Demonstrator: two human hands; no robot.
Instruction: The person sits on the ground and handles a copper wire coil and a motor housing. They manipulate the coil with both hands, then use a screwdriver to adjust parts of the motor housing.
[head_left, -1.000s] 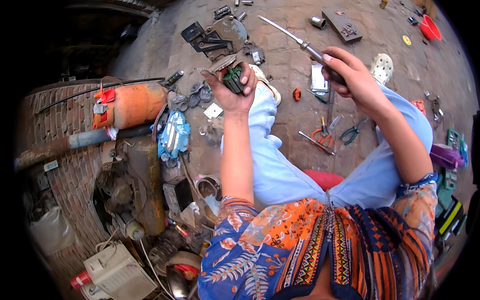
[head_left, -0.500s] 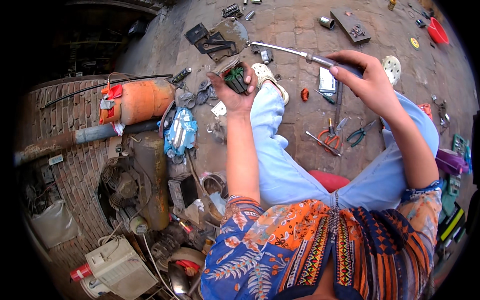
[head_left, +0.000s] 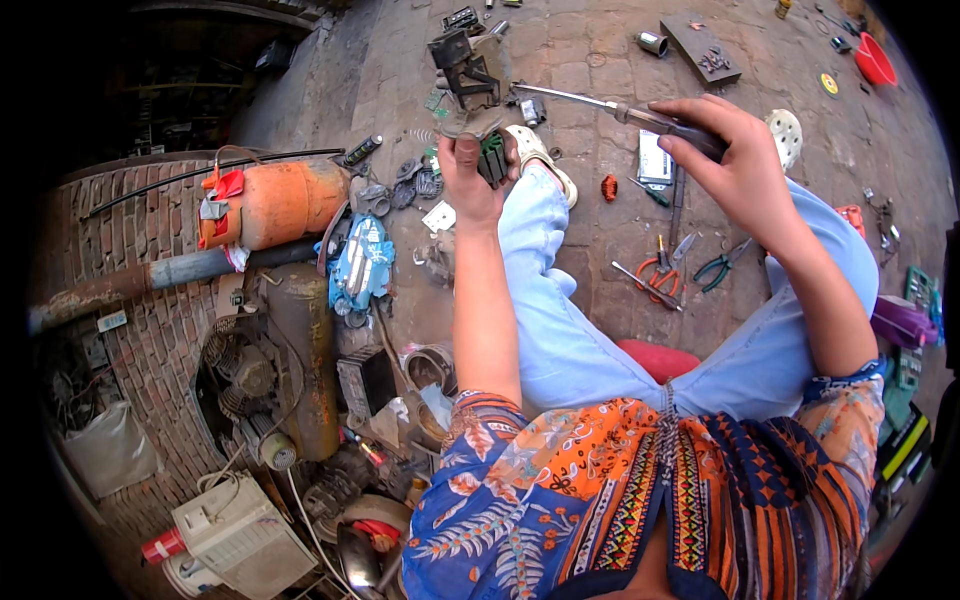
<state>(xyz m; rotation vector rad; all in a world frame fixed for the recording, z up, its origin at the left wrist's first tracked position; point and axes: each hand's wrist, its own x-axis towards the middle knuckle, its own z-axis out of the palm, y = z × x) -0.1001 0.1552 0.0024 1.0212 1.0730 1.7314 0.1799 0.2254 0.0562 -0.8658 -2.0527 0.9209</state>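
Hands apart, head view, both gripping. Left hand (head_left: 474, 185) clamped round a green-black ribbed part (head_left: 492, 160), thumb on its left side, fingers on its right; part sits low over the ground, near the left clog (head_left: 543, 163). Plate assembly (head_left: 472, 78) with black brackets extends just beyond it, looks joined on, though the join is partly hidden by fingers. Right hand (head_left: 735, 150) closed on the dark handle of a long-shafted screwdriver (head_left: 575, 98), shaft running left, roughly level; tip ends right by the plate's edge, contact cannot be told. Step in hand, as judged: left presents the piece, right holds the tool to it. Next move would call for a firm left grip and a steady tip at the chosen spot.

Around: white rectangular item (head_left: 655, 162) under the right forearm side, orange coil (head_left: 609, 188), orange-handled cutters (head_left: 660, 280), teal-handled pliers (head_left: 715, 270), metal slab (head_left: 690, 42) bearing small hardware, red bowl (head_left: 874, 63). Left side: grey castings (head_left: 405, 190), blue bundle (head_left: 362, 265), orange cylinder (head_left: 290, 203).

In the way: left clog crowds the piece, castings lie close on its other side, left fingers cover part of the ribbed surface.
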